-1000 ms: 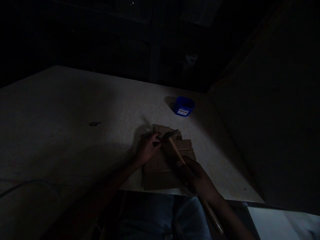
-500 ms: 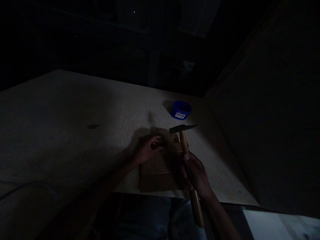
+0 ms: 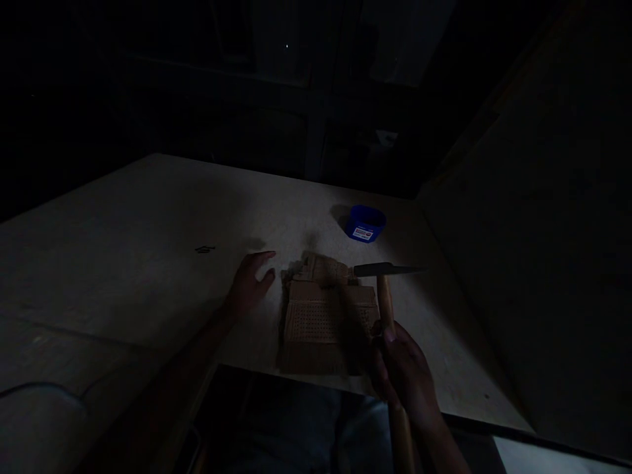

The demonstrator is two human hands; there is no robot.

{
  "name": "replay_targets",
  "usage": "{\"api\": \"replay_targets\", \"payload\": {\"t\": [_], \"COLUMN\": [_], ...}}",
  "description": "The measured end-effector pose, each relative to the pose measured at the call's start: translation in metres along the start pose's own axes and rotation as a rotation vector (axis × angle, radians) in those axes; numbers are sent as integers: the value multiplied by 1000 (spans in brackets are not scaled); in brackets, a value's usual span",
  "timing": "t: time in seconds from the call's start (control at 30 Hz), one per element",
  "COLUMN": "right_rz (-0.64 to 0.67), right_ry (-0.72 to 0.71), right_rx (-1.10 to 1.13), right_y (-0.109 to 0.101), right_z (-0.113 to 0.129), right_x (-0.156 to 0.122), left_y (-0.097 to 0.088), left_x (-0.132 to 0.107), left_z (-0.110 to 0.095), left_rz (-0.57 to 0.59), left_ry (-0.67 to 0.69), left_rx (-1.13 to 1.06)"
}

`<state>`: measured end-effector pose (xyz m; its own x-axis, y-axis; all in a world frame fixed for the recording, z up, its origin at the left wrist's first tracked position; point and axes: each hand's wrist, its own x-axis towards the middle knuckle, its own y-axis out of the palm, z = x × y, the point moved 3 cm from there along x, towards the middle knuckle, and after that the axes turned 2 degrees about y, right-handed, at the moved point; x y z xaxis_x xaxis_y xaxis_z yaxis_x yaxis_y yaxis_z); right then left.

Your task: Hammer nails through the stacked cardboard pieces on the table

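Observation:
My right hand (image 3: pixel 407 368) is wrapped round the wooden handle of a hammer (image 3: pixel 386 299), its dark metal head raised above the right side of some cardboard. The piece of cardboard (image 3: pixel 316 322), brown and torn along its far edge, lies on the table in front of me, with rows of small holes or marks across it. Left of the cardboard, my left hand (image 3: pixel 251 283) hovers with thumb and fingers apart, holding nothing. Beyond that hand, several thin dark nails (image 3: pixel 205 249) lie in a small bunch.
A blue plastic container (image 3: pixel 365 224) with a white label stands on the table (image 3: pixel 162 217) past the cardboard. A tall dark panel (image 3: pixel 533 250) borders the right side. At lower left runs a pale cable (image 3: pixel 44 387). The scene is very dim.
My left hand has moved off the cardboard to the left, toward the nails. The right hand still grips the hammer, now slightly lower and further right in view.

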<state>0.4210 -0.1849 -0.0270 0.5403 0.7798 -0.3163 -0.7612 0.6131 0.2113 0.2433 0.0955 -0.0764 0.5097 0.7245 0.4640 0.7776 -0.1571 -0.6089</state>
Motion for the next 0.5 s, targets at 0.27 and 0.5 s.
{"api": "replay_targets", "payload": {"t": [0.27, 0.5], "right_rz": [11, -13], "right_ry": [8, 32], "right_rx": [-54, -55], "right_y": [0, -1], "right_z": [-9, -15], "right_x": [-18, -33], "left_y": [-61, -102], "left_x": [-8, 4], "left_z": [90, 132], "left_rz": [-108, -80], "left_ry": [-292, -456], "left_rx": [438, 528]}}
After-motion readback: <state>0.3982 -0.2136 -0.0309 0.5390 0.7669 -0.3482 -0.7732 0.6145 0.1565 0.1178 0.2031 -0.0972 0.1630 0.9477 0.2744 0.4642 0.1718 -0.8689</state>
